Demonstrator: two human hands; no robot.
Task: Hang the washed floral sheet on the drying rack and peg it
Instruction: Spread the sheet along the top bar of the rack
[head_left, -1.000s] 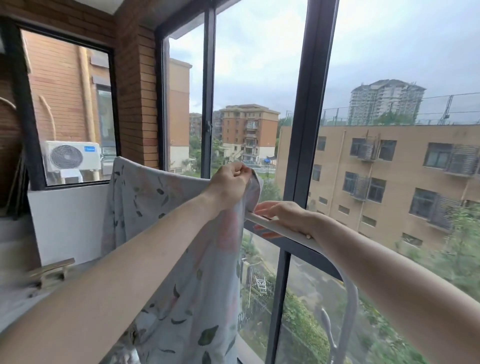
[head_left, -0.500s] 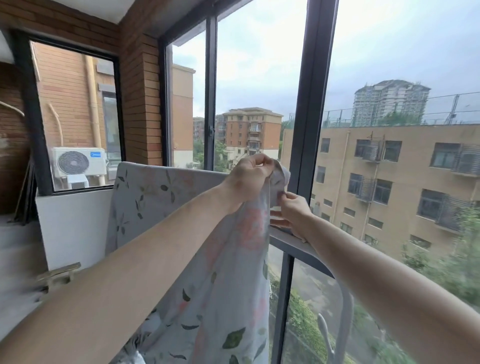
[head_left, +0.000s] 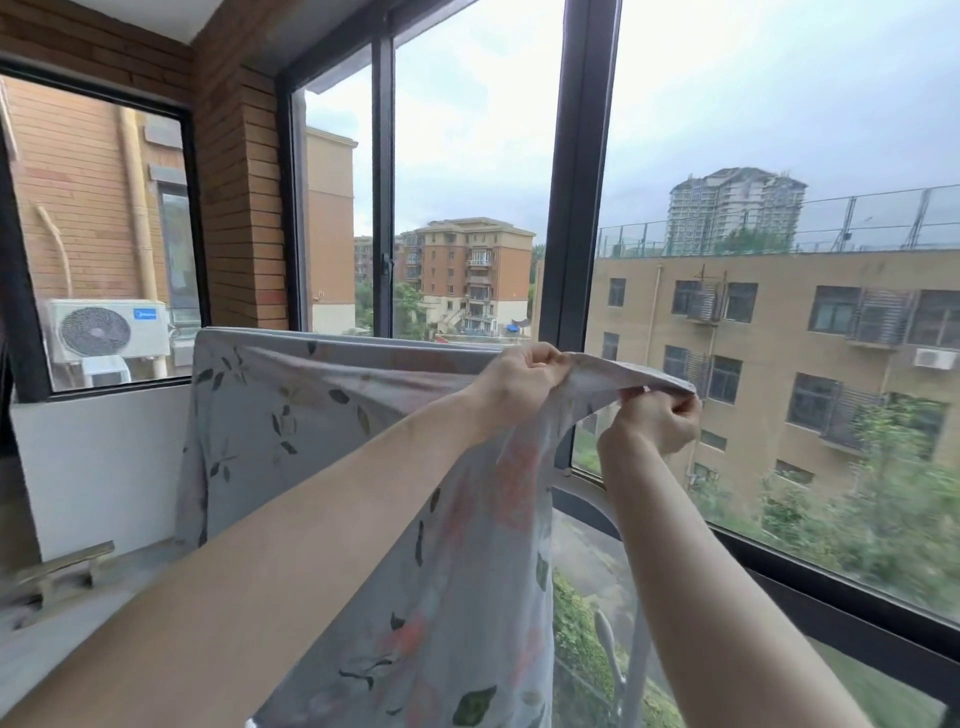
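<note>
- Left hand (head_left: 522, 376): fingers curled into a fist, bunching the top edge of the sheet (head_left: 311, 441); arm reaches in from the lower left.
- Right hand (head_left: 657, 423): thumb and fingers pinched on the same edge, just right of the left hand and slightly lower.
- Between the two hands the edge is pulled into a short, taut, slightly arched span; its tip pokes out just past the right fingers.
- Left of the left hand, the sheet runs flat and level along a straight top line; the bar beneath it is hidden by the cloth.
- Below the left hand, the sheet hangs in loose folds to the bottom of the view; grey ground, dark leaves, faint pink flowers.
- Rack (head_left: 631, 675): a white tube shows below the right forearm, curving downward; apart from both hands.
- Beyond the hands: a dark-framed window (head_left: 574, 208), with buildings outside.
- Far left of the left hand: an air-conditioner unit (head_left: 106, 332) behind a side pane.
</note>
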